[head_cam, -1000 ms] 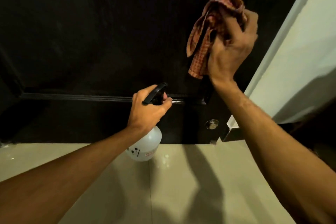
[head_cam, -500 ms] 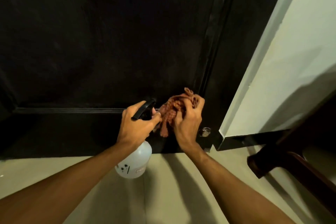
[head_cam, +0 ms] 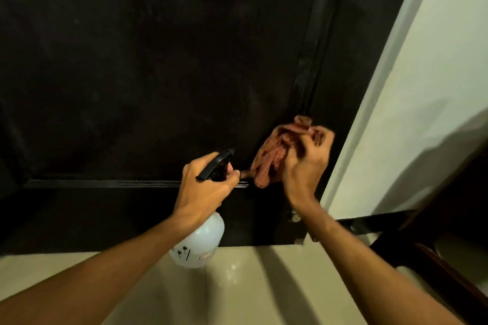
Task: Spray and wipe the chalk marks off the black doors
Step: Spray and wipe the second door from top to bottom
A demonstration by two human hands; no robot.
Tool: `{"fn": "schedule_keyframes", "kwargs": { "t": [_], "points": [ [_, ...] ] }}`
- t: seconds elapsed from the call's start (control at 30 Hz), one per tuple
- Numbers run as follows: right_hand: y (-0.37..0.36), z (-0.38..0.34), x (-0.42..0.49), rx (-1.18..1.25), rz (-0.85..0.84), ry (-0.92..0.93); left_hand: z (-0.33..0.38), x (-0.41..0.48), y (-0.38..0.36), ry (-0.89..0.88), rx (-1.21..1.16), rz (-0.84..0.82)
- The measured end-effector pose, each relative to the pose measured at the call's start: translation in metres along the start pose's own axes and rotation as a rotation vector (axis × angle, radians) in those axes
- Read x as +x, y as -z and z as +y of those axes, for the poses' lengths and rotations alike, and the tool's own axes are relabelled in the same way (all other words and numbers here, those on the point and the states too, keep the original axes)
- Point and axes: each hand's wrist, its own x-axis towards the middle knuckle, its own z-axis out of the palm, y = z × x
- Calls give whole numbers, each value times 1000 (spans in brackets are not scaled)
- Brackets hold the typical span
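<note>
A black panelled door (head_cam: 148,82) fills most of the view; faint pale smudges show on its upper panel. My left hand (head_cam: 206,187) grips a white spray bottle (head_cam: 198,243) by its black trigger head, held low in front of the door's bottom rail. My right hand (head_cam: 306,166) holds a bunched red checked cloth (head_cam: 274,155) pressed against the door near the right moulding, just right of the bottle's nozzle.
A white wall (head_cam: 412,113) meets the door's right edge. A small round metal fitting (head_cam: 291,216) sits low on the door. Pale tiled floor (head_cam: 250,285) lies below. A dark wooden piece of furniture (head_cam: 443,266) juts in at the lower right.
My right hand brought the cloth down from high on the door to near the bottom rail, then slightly back up and right. The left hand with the bottle stayed roughly in place.
</note>
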Motion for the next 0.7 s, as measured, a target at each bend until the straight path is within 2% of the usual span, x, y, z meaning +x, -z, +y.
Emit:
{"fn": "schedule_keyframes", "kwargs": {
  "t": [0.07, 0.1, 0.17, 0.23, 0.27, 0.33, 0.4, 0.53, 0.6, 0.7],
  "points": [
    [4, -12, 35, 9, 98, 7, 12, 7, -10, -46, -9, -13],
    [4, -11, 42, -4, 68, 45, 18, 11, -14, -69, -16, -7],
    [4, 1, 22, -67, -136, 136, 25, 16, -20, -94, -31, 17],
    [4, 25, -27, -251, -356, 266, 30, 17, -25, -102, -25, 37],
    [6, 37, -49, -291, -410, 316, 33, 17, -26, -102, -20, 41],
    [14, 43, -65, -318, -493, 302, 37, 17, -27, -79, -22, 27],
    [17, 20, -42, -279, -453, 189, 43, 19, -27, -62, -11, 16],
    [21, -33, 68, -191, -233, 322, 76, 41, -28, -70, 2, 42],
    [18, -55, 118, -204, -133, 292, 95, 53, -27, -94, -9, 61],
    [18, -61, 121, -335, -74, 327, 114, 62, -21, -124, -18, 77]
  ]
}}
